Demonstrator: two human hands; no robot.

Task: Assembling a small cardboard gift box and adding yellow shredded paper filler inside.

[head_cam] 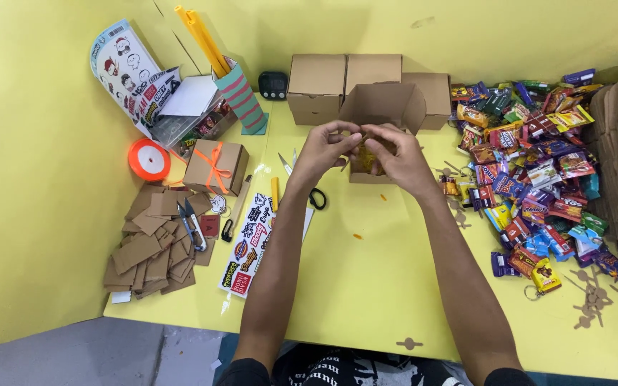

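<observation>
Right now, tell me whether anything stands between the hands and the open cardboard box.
Nothing visible does. The left hand and right hand are already at the open cardboard box, pinching something yellow-orange over it. The scissors lie beside the left wrist, off to the side.

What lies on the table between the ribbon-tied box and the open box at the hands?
In the head view, scissors and a small orange stick lie between the ribbon-tied box and the open box.

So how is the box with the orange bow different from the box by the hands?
The box with the orange bow is closed and tied with ribbon; the open box has its lid flap up and no ribbon. The bow box sits alone at the left; both hands, left and right, work at the open box. Both are brown cardboard.
</observation>
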